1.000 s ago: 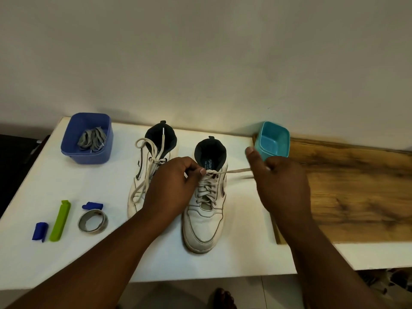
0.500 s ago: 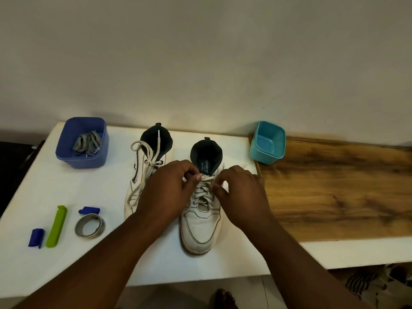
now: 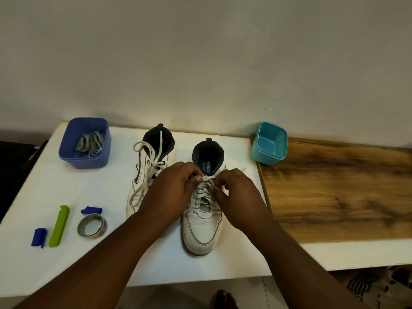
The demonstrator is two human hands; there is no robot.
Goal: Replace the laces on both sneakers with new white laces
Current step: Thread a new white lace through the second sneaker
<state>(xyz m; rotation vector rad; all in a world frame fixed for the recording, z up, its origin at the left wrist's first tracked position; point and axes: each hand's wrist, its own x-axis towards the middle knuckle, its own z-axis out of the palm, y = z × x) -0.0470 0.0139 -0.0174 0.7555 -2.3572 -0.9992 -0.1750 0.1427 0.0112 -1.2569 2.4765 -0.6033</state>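
Both hands meet over the upper eyelets of the right sneaker (image 3: 201, 219), which stands toe toward the person on the white table (image 3: 33, 197). The left hand (image 3: 171, 190) pinches the white lace (image 3: 206, 188) between thumb and fingers at the top crossing; the right hand (image 3: 236, 197) has its fingers curled on the lace's other side, apparently pinching it too, though the contact is partly hidden. Holding both ends close to the tongue likely keeps the lacing taut while the final crossing or knot is made.

Just left of the left hand, partly behind its wrist, stands the left sneaker (image 3: 147, 175), its lace already threaded and tied in a loose bow, so the job looks close to done.

Farther left and beyond the hands sits a blue tub (image 3: 66, 150) holding a bundle of grey laces (image 3: 90, 143), probably the old ones. Beyond and to the right of the right hand, a teal tub (image 3: 260, 152) holds nothing visible; it likely supplied the new laces.

Near the left forearm lie a tape roll (image 3: 91, 225), a green clip (image 3: 59, 226) and two small blue pieces (image 3: 39, 237).
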